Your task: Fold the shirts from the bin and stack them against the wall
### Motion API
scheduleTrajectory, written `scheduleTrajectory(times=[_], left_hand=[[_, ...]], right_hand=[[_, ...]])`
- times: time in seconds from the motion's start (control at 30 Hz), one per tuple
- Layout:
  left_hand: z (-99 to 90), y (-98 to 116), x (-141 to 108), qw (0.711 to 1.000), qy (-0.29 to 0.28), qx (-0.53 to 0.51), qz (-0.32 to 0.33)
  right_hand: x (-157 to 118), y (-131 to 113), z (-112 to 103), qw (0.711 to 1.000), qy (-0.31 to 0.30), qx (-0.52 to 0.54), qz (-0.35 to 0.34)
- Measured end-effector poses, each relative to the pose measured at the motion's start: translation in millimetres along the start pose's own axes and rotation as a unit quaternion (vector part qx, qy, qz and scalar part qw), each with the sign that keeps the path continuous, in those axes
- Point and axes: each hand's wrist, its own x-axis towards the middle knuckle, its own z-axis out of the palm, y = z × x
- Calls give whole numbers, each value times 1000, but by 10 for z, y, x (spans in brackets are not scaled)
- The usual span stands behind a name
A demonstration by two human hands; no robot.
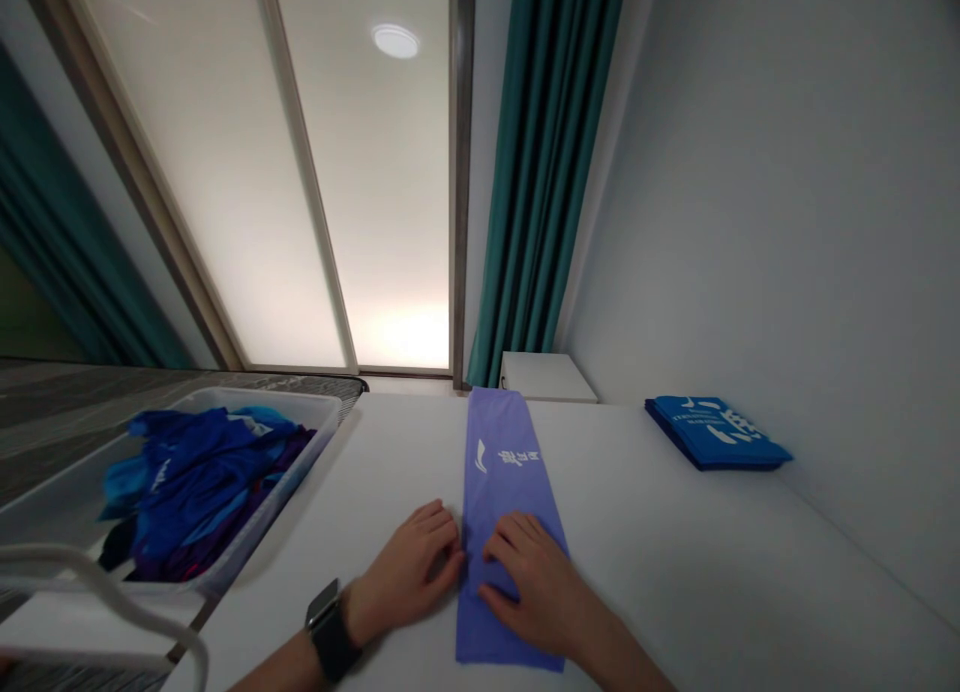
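Observation:
A purple shirt [508, 422] lies folded into a long narrow strip on the white table [660, 572], with white lettering and a logo near its far end. My right hand [536, 582] rests on the near half of the strip, palm down, fingers bent and apart from the thumb. Beside the strip's left edge, my left hand [412, 567] lies on the table with its thumb and fingers apart, the tips close to or touching the cloth. A dark watch sits on my left wrist.
A pale plastic bin [315, 412] of crumpled blue and purple clothes [202, 482] stands at the left. Folded blue clothing [712, 432] lies at the table's right, near the wall. A pale curved tube [112, 587] crosses the lower left. A white cabinet [547, 377] stands beyond the table.

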Motion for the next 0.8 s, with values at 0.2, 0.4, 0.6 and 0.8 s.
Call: scheduleTrajectory(times=[0.2, 0.4, 0.6, 0.8], left_hand=[[62, 141, -178, 1000, 2, -26, 6], [149, 203, -160, 1000, 14, -20, -19], [158, 231, -126, 999, 14, -23, -43], [166, 251, -105, 998, 19, -6, -58]], right_hand=[[-136, -29, 85, 1000, -23, 4, 1], [-119, 7, 171, 1000, 8, 29, 10], [-119, 20, 214, 998, 29, 49, 25], [-144, 2, 240, 999, 33, 34, 26]])
